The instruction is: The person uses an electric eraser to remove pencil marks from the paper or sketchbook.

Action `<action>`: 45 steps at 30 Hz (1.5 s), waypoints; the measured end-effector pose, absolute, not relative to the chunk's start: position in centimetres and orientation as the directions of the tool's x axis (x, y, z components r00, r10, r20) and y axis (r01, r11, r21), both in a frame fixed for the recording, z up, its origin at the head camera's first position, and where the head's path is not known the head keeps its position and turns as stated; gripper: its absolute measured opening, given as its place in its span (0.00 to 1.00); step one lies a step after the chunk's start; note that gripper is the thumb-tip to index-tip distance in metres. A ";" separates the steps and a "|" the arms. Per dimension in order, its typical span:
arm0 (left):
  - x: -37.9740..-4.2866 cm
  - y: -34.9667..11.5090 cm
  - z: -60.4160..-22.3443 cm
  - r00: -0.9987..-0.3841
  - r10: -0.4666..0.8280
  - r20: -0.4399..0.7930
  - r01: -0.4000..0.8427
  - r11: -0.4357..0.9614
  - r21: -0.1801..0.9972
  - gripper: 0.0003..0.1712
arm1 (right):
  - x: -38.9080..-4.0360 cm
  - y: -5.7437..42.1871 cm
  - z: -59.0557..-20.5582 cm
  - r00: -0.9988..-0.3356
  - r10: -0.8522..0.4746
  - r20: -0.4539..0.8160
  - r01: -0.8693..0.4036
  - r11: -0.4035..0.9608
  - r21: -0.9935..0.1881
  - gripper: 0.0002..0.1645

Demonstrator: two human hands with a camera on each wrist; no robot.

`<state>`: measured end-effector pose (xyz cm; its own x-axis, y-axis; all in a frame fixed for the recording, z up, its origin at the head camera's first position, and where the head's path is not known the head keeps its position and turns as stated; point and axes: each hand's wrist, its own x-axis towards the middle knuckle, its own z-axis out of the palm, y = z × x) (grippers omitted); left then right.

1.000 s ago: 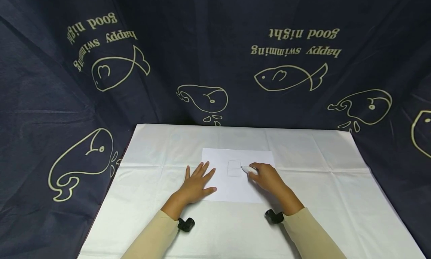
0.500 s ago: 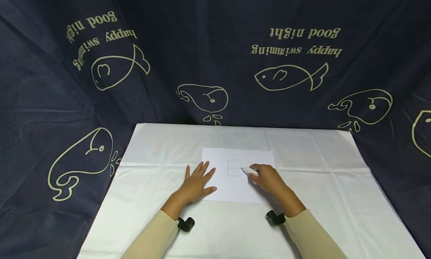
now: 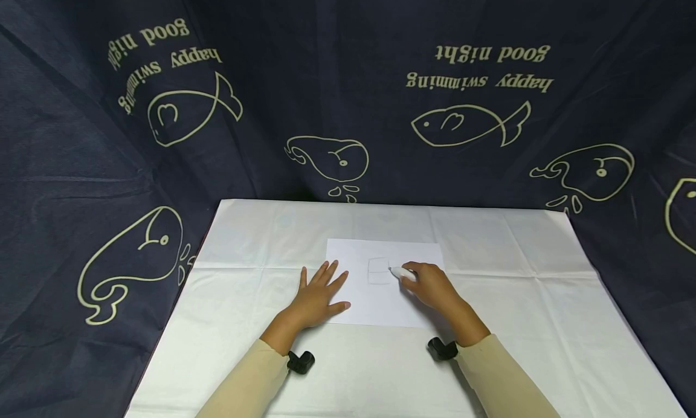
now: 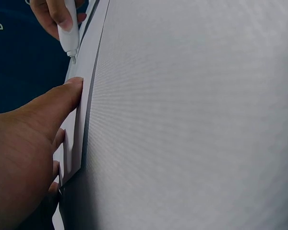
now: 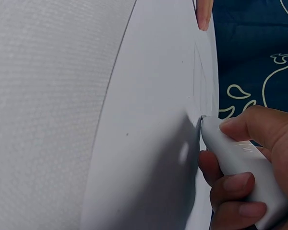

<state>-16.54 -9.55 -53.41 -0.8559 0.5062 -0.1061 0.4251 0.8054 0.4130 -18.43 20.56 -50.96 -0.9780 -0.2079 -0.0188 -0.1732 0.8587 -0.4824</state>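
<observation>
A sheet of white paper (image 3: 359, 309) lies on the white cloth, bearing a thin-lined box split by a crosswise line (image 3: 378, 271). With fingers spread, my left hand (image 3: 314, 302) rests flat on the sheet's left side; its thumb (image 4: 62, 98) lies near the paper's edge in the left wrist view. My right hand (image 3: 432, 287) grips a chunky white pen (image 5: 240, 160) with a narrow tip, fingers curled round its body. That tip points left, right at the right side of the drawn box. Part of the pen's back end is hidden by the palm.
White cloth (image 3: 522, 321) with fold creases covers the table. Behind and beside it hangs a dark blue curtain (image 3: 380, 170) printed with fish, whales and upside-down lettering. Black devices sit at the left wrist (image 3: 301, 362) and right wrist (image 3: 442, 349).
The right hand and pen dip slightly toward me, then shift back away along the box's right side. The left hand and the paper stay in place.
</observation>
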 end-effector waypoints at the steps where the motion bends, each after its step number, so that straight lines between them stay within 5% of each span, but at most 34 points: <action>1: -16.6 -9.6 -53.4 -0.857 0.505 -0.105 0.425 0.806 0.412 0.42 | -18.5 20.6 -51.0 -0.979 -0.205 -0.019 -0.171 0.860 -0.481 0.17; 45: -16.5 -9.6 -53.2 -0.852 0.513 -0.103 0.433 0.801 0.413 0.42 | -19.1 20.4 -51.2 -0.980 -0.196 -0.022 -0.162 0.864 -0.476 0.20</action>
